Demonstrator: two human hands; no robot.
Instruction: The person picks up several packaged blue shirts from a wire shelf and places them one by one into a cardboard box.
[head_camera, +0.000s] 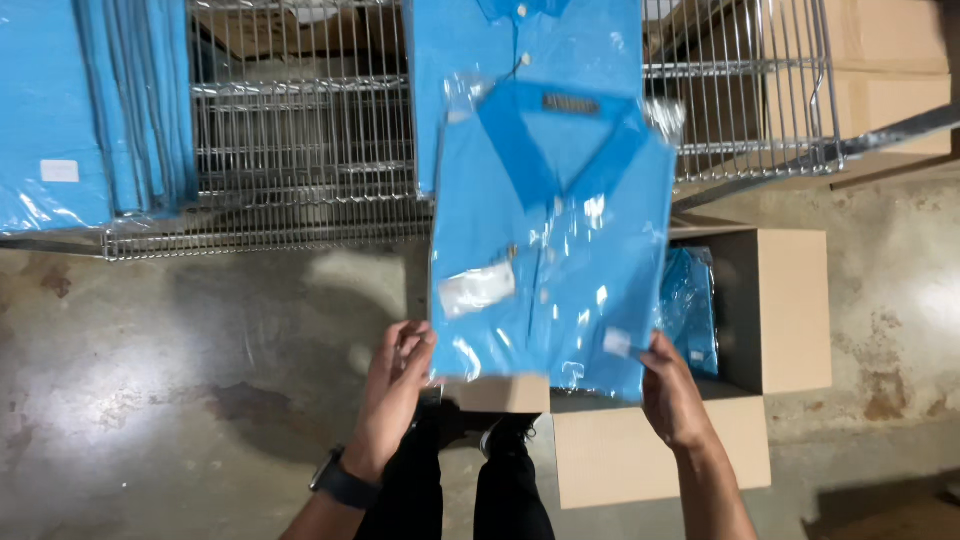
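Observation:
A folded blue polo shirt in a clear plastic bag is held up in front of me, collar pointing away. My left hand grips its lower left corner and my right hand grips its lower right corner. Behind it another bagged blue shirt lies on a wire shelf. Below the held shirt an open cardboard box stands on the floor with more bagged blue shirts inside.
A stack of bagged blue shirts fills the shelf's left end. Cardboard boxes sit at the upper right behind the shelf. The floor is stained concrete. My dark-trousered legs show at the bottom.

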